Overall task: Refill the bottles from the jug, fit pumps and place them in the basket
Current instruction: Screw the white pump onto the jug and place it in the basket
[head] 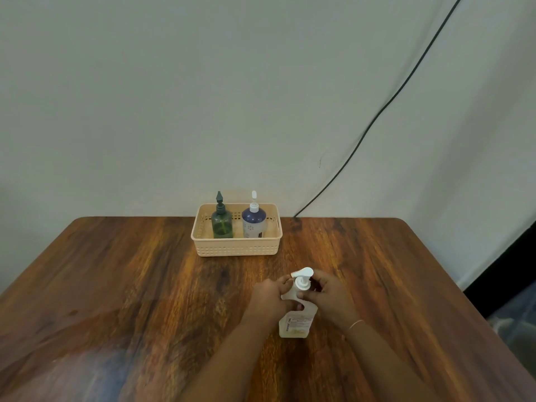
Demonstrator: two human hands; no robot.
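A clear bottle (296, 323) with a little yellowish liquid stands upright on the wooden table, just in front of me. My left hand (271, 297) grips its shoulder from the left. My right hand (326, 294) holds the collar of the white pump (303, 278) seated on the bottle's neck. At the back of the table a beige basket (236, 248) holds a green bottle (222, 223) with a dark pump and a blue-and-white bottle (254, 223) with a white pump, both upright. No jug is in view.
The wooden table (145, 285) reaches to a pale wall. A black cable (377, 117) runs down the wall to the table's back edge, right of the basket. Past the table's right edge lies a dark floor area.
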